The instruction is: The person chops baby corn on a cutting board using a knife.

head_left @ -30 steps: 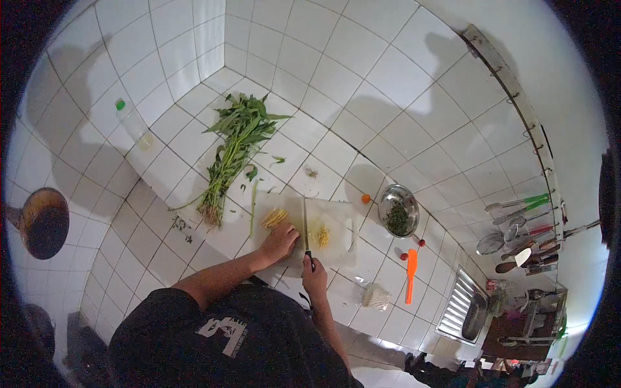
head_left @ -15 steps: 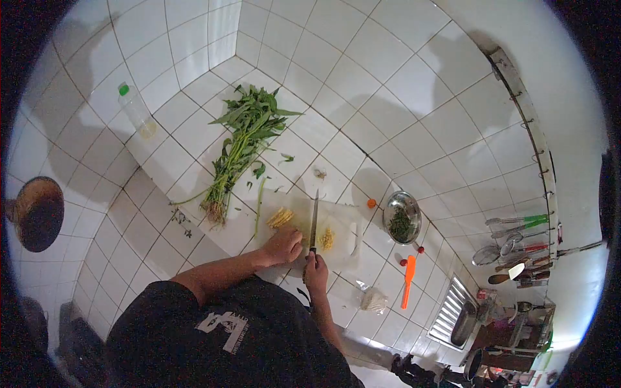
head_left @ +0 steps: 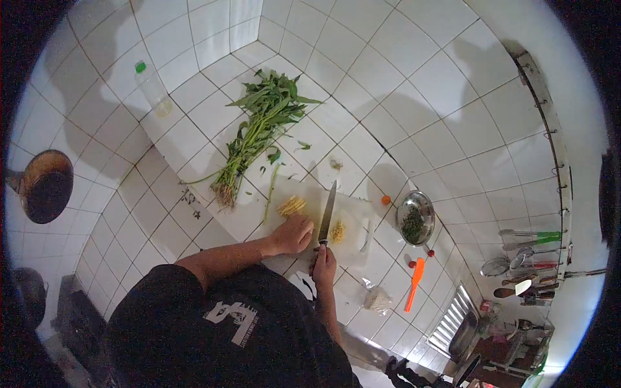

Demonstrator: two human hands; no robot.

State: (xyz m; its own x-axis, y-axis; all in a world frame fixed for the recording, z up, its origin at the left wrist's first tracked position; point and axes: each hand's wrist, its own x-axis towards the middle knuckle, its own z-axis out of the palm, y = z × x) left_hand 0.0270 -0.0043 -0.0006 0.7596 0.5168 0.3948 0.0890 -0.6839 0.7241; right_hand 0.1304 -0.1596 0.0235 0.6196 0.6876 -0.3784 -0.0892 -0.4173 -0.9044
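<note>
"How's our right hand (head_left: 325,261)?"
"Closed round the dark-handled knife (head_left: 329,215), its tapered blade over our smooth, pale cutting board (head_left: 352,251)."
"Our left hand (head_left: 294,234)?"
"Curled beside slender yellow sticks (head_left: 292,205) there; we can't tell its hold."

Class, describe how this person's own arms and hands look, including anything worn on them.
The left hand and right hand show no gloves; the forearms are bare. The black shirt has a short left sleeve and a white print.
</note>
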